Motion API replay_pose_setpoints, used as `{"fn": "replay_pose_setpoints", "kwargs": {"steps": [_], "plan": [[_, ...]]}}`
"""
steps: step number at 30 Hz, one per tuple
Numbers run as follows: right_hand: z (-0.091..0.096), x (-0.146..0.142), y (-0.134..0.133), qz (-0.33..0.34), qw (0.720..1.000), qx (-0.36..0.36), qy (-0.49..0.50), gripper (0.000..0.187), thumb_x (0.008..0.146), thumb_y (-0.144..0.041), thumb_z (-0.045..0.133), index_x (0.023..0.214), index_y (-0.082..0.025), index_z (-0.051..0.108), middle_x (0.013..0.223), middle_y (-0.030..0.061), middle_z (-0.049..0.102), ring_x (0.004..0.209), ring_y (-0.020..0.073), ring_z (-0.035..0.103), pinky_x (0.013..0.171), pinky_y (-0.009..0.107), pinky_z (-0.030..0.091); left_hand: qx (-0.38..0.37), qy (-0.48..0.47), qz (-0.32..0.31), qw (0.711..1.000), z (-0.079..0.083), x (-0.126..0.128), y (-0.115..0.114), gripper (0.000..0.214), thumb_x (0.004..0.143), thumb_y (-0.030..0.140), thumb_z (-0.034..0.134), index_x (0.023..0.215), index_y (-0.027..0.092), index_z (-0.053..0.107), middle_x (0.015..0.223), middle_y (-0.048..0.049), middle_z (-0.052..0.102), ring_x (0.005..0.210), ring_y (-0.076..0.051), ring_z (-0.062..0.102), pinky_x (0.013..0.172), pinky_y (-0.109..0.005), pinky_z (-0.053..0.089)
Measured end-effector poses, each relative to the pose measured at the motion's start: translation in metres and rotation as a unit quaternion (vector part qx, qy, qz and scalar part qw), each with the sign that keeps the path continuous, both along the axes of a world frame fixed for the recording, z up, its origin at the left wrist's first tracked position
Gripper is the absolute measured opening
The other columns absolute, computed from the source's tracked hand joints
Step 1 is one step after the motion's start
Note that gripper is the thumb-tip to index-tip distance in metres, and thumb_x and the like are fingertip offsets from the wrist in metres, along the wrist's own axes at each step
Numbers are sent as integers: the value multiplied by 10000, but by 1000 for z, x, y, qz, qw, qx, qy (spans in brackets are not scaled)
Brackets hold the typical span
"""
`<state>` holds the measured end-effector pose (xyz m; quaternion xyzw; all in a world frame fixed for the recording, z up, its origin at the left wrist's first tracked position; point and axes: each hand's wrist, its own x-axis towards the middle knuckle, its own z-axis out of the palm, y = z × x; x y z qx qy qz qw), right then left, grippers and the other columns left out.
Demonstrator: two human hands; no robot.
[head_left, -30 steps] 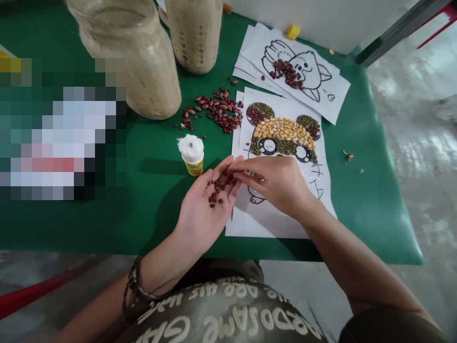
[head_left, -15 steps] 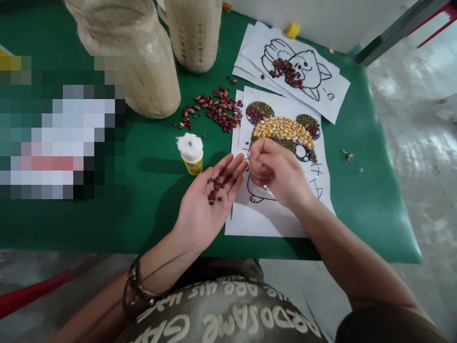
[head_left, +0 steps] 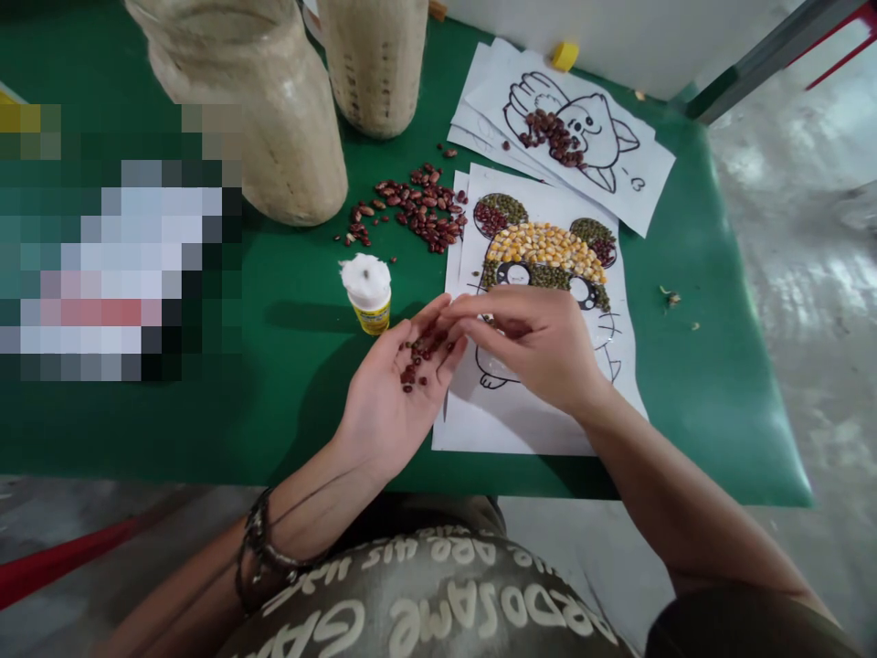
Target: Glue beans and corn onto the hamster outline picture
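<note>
My left hand (head_left: 387, 402) is palm up and slightly cupped, holding several small dark red beans (head_left: 411, 373) on the palm and fingers. My right hand (head_left: 541, 343) reaches over the left fingertips, its thumb and fingertips closed in a pinch; whatever is between them is too small to make out. Beneath the right hand lies a paper with an animal drawing (head_left: 511, 425). Yellow corn kernels (head_left: 541, 245) cover its forehead, green beans (head_left: 548, 276) surround the eyes, and green and red beans fill the ears. The drawing's lower face is partly hidden by my right hand.
A small white glue bottle with a yellow label (head_left: 370, 297) stands left of my fingers. Behind it, larger red beans (head_left: 428, 206) lie loose on the green table (head_left: 288, 393). Two big jars (head_left: 288, 137) stand at the back. More drawings (head_left: 630, 196) lie back right.
My right hand has turned and shifted from above the drawing to my left fingertips, uncovering the animal's left-side eye. My left hand has stayed almost still with the beans.
</note>
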<state>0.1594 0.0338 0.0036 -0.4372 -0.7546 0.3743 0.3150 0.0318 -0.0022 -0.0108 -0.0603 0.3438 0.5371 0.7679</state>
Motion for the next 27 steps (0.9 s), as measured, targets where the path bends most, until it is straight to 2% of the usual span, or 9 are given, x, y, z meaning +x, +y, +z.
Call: {"fn": "replay_pose_setpoints", "kwargs": {"steps": [2, 6, 10, 14, 18, 20, 22, 25, 27], "plan": [[-1, 1, -1, 54, 988, 100, -100, 138, 790, -179, 536, 818, -192, 671, 760, -6, 671, 646, 85, 571, 597, 206, 418, 8, 7, -8, 1000, 0, 0, 0, 317, 852, 168, 341, 874, 126, 654, 996, -54, 688, 951, -127, 619, 883, -235, 471], [-3, 0, -5, 95, 950, 192, -228, 174, 825, -189, 487, 840, -186, 661, 795, 1, 682, 684, 95, 587, 548, 205, 380, 18, 28, -30, 999, -1, -3, -1, 337, 864, 196, 323, 938, 118, 643, 1106, -58, 643, 1047, -138, 568, 932, -245, 428], [3, -5, -12, 100, 876, 307, -359, 274, 828, -100, 391, 714, -163, 632, 626, 3, 605, 562, 90, 489, 446, 239, 250, 16, 41, -40, 998, 0, -4, -1, 340, 861, 210, 334, 1024, 96, 609, 1158, -73, 612, 1068, -145, 554, 927, -226, 421], [6, -8, -15, 116, 849, 335, -391, 311, 808, -56, 340, 657, -168, 588, 552, -2, 536, 523, 90, 416, 436, 251, 216, 9, 38, -43, 998, 2, -5, -1, 384, 865, 200, 306, 1131, 56, 543, 1169, -99, 600, 1061, -145, 559, 897, -204, 437], [-1, -7, -12, 74, 921, 235, -302, 194, 806, -153, 389, 678, -180, 533, 573, -14, 512, 523, 84, 412, 457, 227, 260, 9, 42, -35, 998, 3, -4, 1, 382, 868, 196, 300, 1119, 68, 558, 1138, -98, 620, 1068, -150, 554, 902, -211, 439], [-2, -7, -9, 29, 975, 127, -178, 89, 774, -177, 428, 710, -188, 489, 576, -33, 477, 497, 71, 394, 463, 209, 292, -2, 31, -29, 999, 2, -3, 2, 368, 866, 187, 304, 1085, 75, 578, 1079, -98, 650, 1049, -152, 568, 894, -223, 451], [-1, -5, -3, -14, 999, -29, -18, 83, 765, -171, 396, 696, -202, 430, 523, -62, 376, 435, 61, 319, 428, 197, 281, -9, 15, -22, 1000, 2, -3, 3, 348, 859, 180, 318, 1051, 75, 589, 1035, -96, 667, 1020, -156, 587, 887, -236, 464], [3, -2, 8, -57, 944, -260, 193, 208, 813, -205, 284, 608, -216, 319, 484, -76, 201, 389, 67, 190, 369, 188, 223, -7, 0, -21, 1000, 2, -2, 3, 332, 853, 187, 326, 1020, 86, 594, 1059, -87, 659, 1001, -155, 598, 898, -241, 463], [5, -1, 14, -84, 892, -350, 273, 286, 857, -259, 254, 575, -212, 265, 494, -75, 164, 394, 64, 159, 355, 176, 207, -7, 1, -24, 1000, 2, -2, 3, 335, 856, 193, 318, 1015, 91, 594, 1081, -82, 651, 1002, -149, 598, 907, -236, 457]]}}
